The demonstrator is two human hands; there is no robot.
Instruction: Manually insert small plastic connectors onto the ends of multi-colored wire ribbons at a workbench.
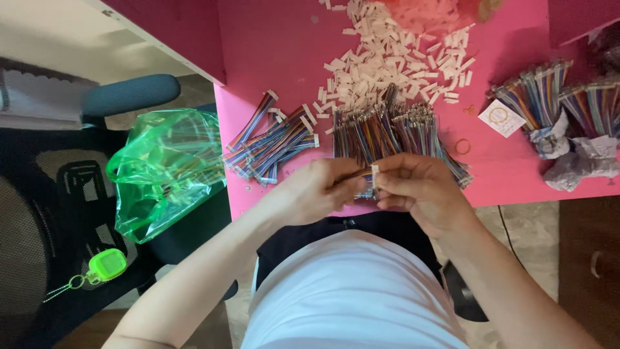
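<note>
My left hand (pixel 316 190) and my right hand (pixel 416 187) meet at the near edge of the pink table (pixel 271 58). Between their fingertips is a small white plastic connector (pixel 374 176) with a strip of multicoloured wires; the left hand pinches the wire strip and the right hand pinches the connector. Just beyond the hands lies a spread of loose multicoloured wire strips (pixel 387 132). Further back is a heap of white connectors (pixel 387 58). To the left lies a small pile of wire strips with connectors fitted (pixel 271 142).
Bundles of coloured wires wrapped in paper (pixel 568 123) lie at the right. A small card (pixel 500 117) and rubber bands lie near them. A green plastic bag (pixel 165 171) rests on a black office chair (pixel 58 194) at the left, with a green keyring (pixel 106 265) below it.
</note>
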